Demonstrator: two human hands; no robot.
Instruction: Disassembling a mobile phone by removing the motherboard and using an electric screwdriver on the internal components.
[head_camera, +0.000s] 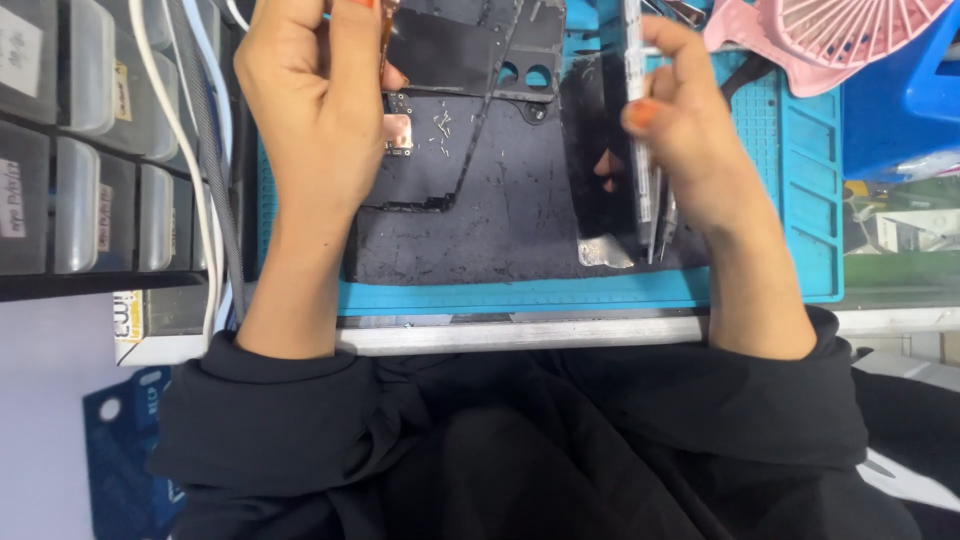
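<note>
Right hand (690, 140) fingers (645, 112) pinch metal tweezers (655, 215), tips pointing down toward the person. Left hand (320, 110) fingers close on a thin copper-coloured tool (386, 25). Between them, nearer the left hand, an opened phone frame (450, 110) lies lengthwise on a blue mat (810, 200) on the bench; loose screws (441, 122) lie inside it.
</note>
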